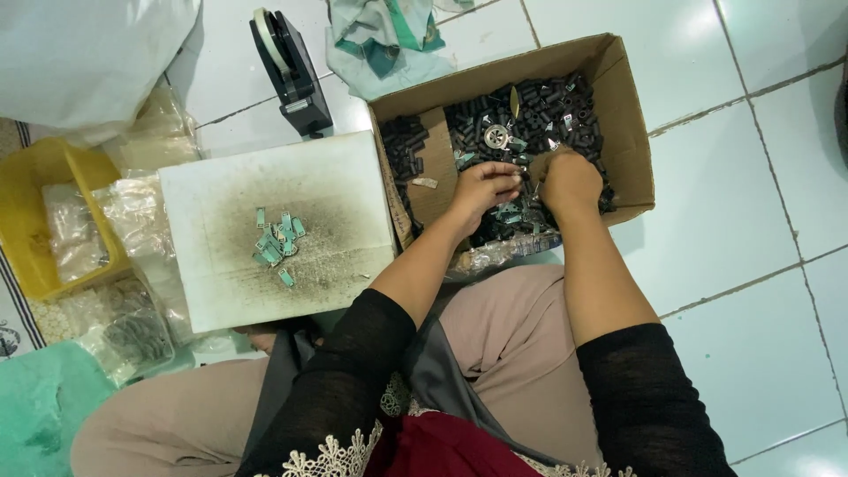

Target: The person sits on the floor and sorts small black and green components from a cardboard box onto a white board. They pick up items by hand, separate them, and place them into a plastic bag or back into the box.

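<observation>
My hands work inside the box [618, 106], which sits on the floor in the upper middle of the frame, its flaps open. It is filled with small black parts [548, 102] and, nearer my hands, some small pale green and metal pieces [511, 215]. A round metal disc [497, 135] lies on top of the black parts, just above my left hand.

My left hand [481, 187] has its fingers curled in over the pile, fingertips pinched toward the right hand; I cannot tell what they pinch, if anything. My right hand [570, 181] is bunched, knuckles up, with its fingertips down in the parts; its grip looks closed, but what it holds is hidden. The two hands nearly touch at the fingertips.

Left of the box, touching its side, lies a white board [353, 177], smudged grey in the middle, with a small heap of green pieces [277, 240] on the smudge. Above the board stands a black tape dispenser [296, 75]. A patterned cloth [380, 40] lies at the top edge, just above the box.

At the far left sit a yellow tub [22, 177] and clear plastic bags [132, 221], some with dark rings inside. A white bag [88, 53] fills the upper left corner. White floor tiles [760, 221] cover the right side.
</observation>
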